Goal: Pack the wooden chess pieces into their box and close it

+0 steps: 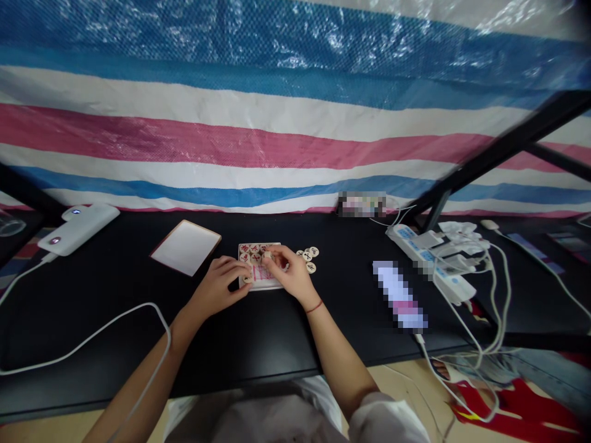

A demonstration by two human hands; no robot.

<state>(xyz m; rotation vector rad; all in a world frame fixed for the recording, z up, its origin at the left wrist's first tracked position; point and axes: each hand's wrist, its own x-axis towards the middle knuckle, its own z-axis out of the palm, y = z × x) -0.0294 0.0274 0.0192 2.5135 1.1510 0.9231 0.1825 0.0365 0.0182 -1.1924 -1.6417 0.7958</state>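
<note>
A small white game board with red lines lies on the black table. Several round pale pieces with red marks sit along its far edge. My right hand is over the board's right side, fingers pinched on one round piece. My left hand rests at the board's left edge, fingers curled and touching it; I cannot make out anything held in them. A few more round pieces with black marks lie loose just right of the board.
A flat white box lid lies left of the board. Two white power banks with a cable sit at the far left. A power strip with plugs and tangled cords is at the right, under a slanted black frame bar. A striped tarp hangs behind.
</note>
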